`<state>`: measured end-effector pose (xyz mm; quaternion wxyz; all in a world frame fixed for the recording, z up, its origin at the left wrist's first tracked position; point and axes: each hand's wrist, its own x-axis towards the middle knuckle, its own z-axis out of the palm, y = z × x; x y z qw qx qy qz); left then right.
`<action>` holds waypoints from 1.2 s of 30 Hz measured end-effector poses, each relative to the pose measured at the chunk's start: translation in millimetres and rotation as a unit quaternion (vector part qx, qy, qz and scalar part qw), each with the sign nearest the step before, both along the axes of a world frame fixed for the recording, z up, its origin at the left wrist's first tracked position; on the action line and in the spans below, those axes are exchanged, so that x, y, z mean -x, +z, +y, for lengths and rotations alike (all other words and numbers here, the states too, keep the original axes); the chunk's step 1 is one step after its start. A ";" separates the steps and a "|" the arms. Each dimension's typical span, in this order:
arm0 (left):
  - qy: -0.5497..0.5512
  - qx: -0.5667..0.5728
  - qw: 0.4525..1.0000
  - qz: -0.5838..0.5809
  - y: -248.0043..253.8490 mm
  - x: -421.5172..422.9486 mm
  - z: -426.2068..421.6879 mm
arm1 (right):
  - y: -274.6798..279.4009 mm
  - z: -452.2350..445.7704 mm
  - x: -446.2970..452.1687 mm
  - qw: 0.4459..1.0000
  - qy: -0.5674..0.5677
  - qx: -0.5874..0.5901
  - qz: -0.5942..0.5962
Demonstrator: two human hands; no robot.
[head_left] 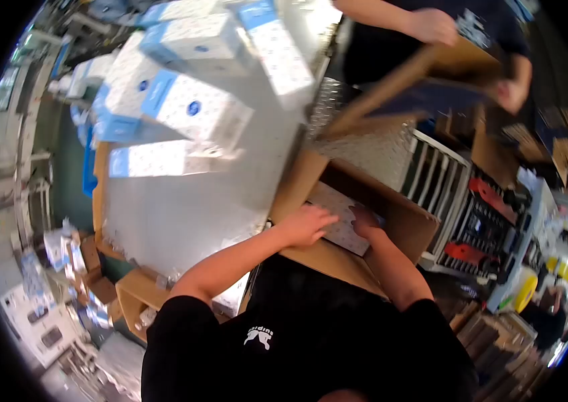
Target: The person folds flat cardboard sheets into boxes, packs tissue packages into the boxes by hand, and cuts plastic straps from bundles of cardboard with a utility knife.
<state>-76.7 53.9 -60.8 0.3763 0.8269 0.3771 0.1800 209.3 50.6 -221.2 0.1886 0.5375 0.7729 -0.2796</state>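
A white patterned box [341, 218] lies inside an open cardboard carton [401, 201] in front of my body. My left hand [307, 224] reaches over the carton's near left side, fingers stretched out toward the box and apart from one another. From the right, my right hand [365, 221] reaches in and rests over the right part of the box, with its shadowed fingers extended. Whether its fingertips press on the box or only lie on it is hard to see.
Several white-and-blue boxes [193, 107] lie on the metal table [163, 208] at left. Across from me, a person [431, 27] holds another open carton [391, 94], blurred. A white slatted rack [438, 167] and red-and-black items [491, 197] are at right.
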 end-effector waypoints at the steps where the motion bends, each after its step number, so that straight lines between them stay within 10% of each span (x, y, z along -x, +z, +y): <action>1: 0.075 -0.105 0.992 -0.001 38.9 25.2 19.1 | 21.4 9.1 17.6 0.992 -0.051 0.029 0.116; 4: 0.424 -0.159 0.879 0.148 84.1 145.2 50.9 | 155.8 59.6 117.9 0.936 -0.073 -0.071 0.338; 5: 0.522 -0.317 0.761 0.217 54.4 196.4 56.0 | 184.9 78.4 157.3 0.916 -0.063 -0.082 0.388; 7: 0.654 -0.225 0.671 0.269 58.1 265.6 70.5 | 199.1 127.0 235.0 0.887 -0.002 -0.150 0.436; 10: 0.647 0.001 0.690 0.325 80.2 283.7 53.4 | 199.3 214.9 357.2 0.833 0.076 -0.302 0.457; 12: 0.675 -0.071 0.671 0.298 53.1 319.3 4.1 | 176.6 261.7 411.2 0.812 0.088 -0.360 0.452; 14: 0.690 -0.143 0.654 0.276 21.9 354.5 -50.7 | 149.1 293.5 435.9 0.939 -0.030 -0.108 0.324; 17: 0.815 0.003 0.461 -0.351 -14.2 377.8 -96.0 | 172.0 285.9 435.8 0.893 -0.062 0.227 0.384; 21: 0.706 0.101 0.511 -0.481 -38.0 338.7 -91.7 | 154.4 227.6 449.0 0.917 -0.020 0.228 0.327; 26: 0.635 0.038 0.517 -0.572 2.6 294.4 -117.9 | 189.1 164.9 317.9 0.791 -0.089 0.243 0.554; 30: 0.482 0.099 0.673 -0.553 7.5 256.1 -123.6 | 281.2 117.1 180.7 0.814 -0.119 0.076 0.563; 32: 0.392 0.071 0.862 -0.313 -1.7 233.5 -113.6 | 325.6 99.4 111.7 0.885 -0.111 0.044 0.451; 36: 0.147 0.325 0.825 -0.438 24.8 148.2 -41.3 | 370.2 45.8 -9.7 0.868 -0.238 -0.051 0.433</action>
